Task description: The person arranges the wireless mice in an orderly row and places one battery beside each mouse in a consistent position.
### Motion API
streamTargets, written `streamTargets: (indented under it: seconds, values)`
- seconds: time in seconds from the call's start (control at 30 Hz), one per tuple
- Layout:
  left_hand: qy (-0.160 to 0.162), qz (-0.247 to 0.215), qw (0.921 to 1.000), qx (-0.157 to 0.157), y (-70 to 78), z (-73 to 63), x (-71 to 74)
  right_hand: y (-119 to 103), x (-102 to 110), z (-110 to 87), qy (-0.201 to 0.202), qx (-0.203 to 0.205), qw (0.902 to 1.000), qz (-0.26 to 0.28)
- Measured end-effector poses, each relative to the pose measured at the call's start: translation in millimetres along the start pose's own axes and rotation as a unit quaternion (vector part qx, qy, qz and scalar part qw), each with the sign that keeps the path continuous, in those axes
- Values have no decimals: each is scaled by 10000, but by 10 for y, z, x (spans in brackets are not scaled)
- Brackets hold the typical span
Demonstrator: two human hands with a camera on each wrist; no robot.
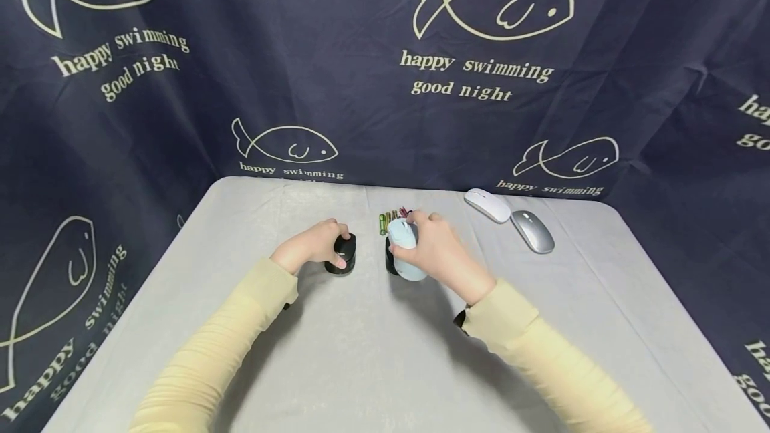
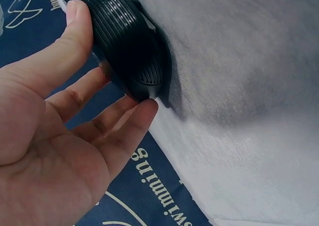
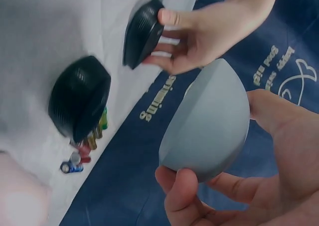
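Across a pale cloth-covered desk, two yellow sleeves reach forward. The left hand has its grip drawn in on a black computer mouse, thumb and fingers against opposite sides. The right hand pinches a light blue mouse in its grip, raised above the desk and partly hiding a second black mouse. Small coloured batteries lie just beyond. Farther right, a white mouse and a silver mouse lie close together. Behind hangs a navy fish-print curtain.

Head view high, facing down, close wrist views — sharing left hand
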State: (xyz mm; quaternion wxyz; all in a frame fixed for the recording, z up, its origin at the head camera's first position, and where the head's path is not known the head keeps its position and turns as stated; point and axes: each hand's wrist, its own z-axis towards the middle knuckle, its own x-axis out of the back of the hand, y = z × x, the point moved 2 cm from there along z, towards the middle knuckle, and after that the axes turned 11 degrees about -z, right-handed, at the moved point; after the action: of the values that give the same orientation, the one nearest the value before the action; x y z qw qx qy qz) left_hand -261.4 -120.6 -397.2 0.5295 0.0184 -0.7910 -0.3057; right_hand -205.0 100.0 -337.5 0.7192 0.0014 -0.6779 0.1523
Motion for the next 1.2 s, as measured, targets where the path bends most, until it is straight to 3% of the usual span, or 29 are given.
streamTargets:
  seconds: [0.13, 0.37, 0.73, 1.2]
  values:
    - [-40, 5, 10000, 66, -20, 22, -19, -89, -38, -71, 91, 93, 9998, -138]
    - [-30, 34, 10000, 85, -29, 31, -9, -249, -180, -187, 140, 494, 9983, 290]
    - [-6, 73, 9999, 101, -2, 14, -16, -424, -432, -329, 190, 936, 9952, 213]
    - [-29, 161, 9997, 167, 5, 18, -13, -626, -669, -384, -125, 1255, 9920, 25]
